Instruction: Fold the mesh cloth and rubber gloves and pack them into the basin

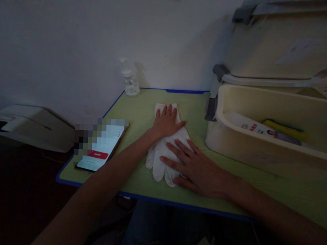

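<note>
A white glove (158, 162) lies flat on the desk, its cuff toward the wall and its fingers toward me. Across the cuff end rests my left hand (166, 122), palm down with the fingers spread. My right hand (195, 167) lies lower down on the glove's finger end, its fingers stretched out and apart. Both hands press flat on the glove and hide parts of it. Whether a second glove lies beneath cannot be told.
A lit phone (103, 145) lies on the desk (142, 110) at left. A pump bottle (130, 83) stands at the back-left corner. On the right, an open cream bin (238, 140) holds a printed packet (252, 126) and a yellow-green item (284, 129). A white appliance-like object (35, 127) is at far left.
</note>
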`<state>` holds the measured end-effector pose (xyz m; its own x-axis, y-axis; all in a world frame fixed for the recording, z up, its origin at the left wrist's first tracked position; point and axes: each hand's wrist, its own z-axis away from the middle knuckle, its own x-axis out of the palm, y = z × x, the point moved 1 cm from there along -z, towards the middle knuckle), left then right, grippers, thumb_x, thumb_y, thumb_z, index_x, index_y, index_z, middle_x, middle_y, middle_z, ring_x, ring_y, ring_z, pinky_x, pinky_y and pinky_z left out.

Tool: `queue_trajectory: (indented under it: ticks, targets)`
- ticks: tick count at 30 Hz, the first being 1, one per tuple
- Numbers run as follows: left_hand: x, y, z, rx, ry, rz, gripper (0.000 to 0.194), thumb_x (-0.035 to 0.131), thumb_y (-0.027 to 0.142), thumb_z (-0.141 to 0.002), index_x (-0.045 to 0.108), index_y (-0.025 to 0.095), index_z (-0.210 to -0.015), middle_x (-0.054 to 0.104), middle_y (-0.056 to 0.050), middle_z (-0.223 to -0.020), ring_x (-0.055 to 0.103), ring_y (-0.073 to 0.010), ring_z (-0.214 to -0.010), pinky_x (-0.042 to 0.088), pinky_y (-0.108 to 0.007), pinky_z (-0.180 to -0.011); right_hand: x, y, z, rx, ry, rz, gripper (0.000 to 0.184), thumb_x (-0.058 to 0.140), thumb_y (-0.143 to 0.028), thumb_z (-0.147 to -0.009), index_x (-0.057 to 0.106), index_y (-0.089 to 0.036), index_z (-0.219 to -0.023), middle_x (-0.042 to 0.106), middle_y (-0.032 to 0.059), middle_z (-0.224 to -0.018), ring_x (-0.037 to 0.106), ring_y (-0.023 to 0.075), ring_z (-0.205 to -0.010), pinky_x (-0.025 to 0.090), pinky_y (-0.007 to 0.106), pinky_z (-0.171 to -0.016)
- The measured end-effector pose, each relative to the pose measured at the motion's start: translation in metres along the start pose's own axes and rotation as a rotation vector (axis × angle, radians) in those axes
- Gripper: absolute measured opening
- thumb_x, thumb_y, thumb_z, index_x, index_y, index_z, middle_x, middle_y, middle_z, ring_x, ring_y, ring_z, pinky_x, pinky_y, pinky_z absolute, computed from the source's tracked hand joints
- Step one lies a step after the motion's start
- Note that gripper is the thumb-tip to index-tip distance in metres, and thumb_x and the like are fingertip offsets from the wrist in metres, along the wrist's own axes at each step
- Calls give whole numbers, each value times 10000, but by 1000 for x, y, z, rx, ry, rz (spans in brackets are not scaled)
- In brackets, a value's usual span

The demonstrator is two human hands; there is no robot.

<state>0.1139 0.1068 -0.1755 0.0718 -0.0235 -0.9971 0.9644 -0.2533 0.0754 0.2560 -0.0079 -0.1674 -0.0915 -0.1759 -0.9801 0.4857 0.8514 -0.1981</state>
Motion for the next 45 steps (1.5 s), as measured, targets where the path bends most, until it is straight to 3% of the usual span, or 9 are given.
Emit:
queue_trajectory:
  ticks: [3,6,10,15,19,23,33,38,45]
  targets:
    - [-1,0,1,2,9,5,754,187,595,-881,185,88,-1439,132,-152,-1524,107,-301,-1403,130,-505,-1119,-1,-1,-1,-42,30,4,492,395,-415,-918,379,-253,-1382,207,112,-1494,141,308,-1377,85,593,-1074]
    - [-1,0,2,-1,5,8,746,196,589,-883,184,91,-1438,129,-152,-1524,110,-299,-1402,130,-501,-1119,-4,-2,-1,-111,69,-8,502,406,-326,-897,394,-164,-1372,250,112,-1479,189,257,-1373,79,538,-1106]
    - [-2,1,1,-2,4,8,748,199,587,-880,191,87,-1436,132,-153,-1523,116,-304,-1401,132,-508,-1117,-13,-3,-2,-172,98,-77,508,378,-297,-912,388,-58,-1361,288,140,-1459,277,220,-1344,236,425,-1110]
    - [-1,0,1,0,17,12,759,190,597,-874,188,89,-1438,134,-148,-1524,114,-294,-1403,118,-506,-1120,-23,2,-14,-174,83,-196,413,283,-220,-952,487,-80,-1282,481,100,-1339,427,144,-1245,363,299,-1050]
    - [-1,0,1,-7,8,5,759,176,603,-874,194,96,-1438,144,-142,-1523,114,-289,-1404,121,-500,-1121,-20,11,-33,-152,106,-199,401,304,-172,-919,522,-37,-1228,523,140,-1271,478,169,-1189,392,318,-1026]
    - [-2,0,2,6,29,2,759,166,599,-881,209,79,-1432,158,-156,-1518,132,-302,-1399,138,-501,-1118,-8,14,-44,-149,138,-115,428,328,-194,-908,478,-30,-1275,482,161,-1311,438,201,-1231,383,360,-1035]
    - [-11,-5,2,-13,103,45,694,224,543,-898,268,68,-1403,246,-157,-1494,253,-292,-1363,234,-456,-1096,0,12,-44,-173,69,-18,507,344,-240,-907,383,7,-1349,370,186,-1405,311,225,-1325,286,388,-1101]
    - [-10,-8,1,-6,176,-26,689,235,522,-899,258,54,-1405,281,-162,-1479,238,-278,-1367,173,-457,-1116,2,12,-44,-172,65,2,510,334,-236,-911,367,3,-1360,352,177,-1419,291,218,-1335,265,381,-1112]
    - [-6,-14,-4,0,73,9,703,211,532,-902,195,62,-1424,236,-150,-1499,193,-287,-1385,171,-502,-1109,-1,10,-43,-179,60,5,512,346,-231,-912,353,8,-1365,329,171,-1433,284,213,-1339,264,374,-1113]
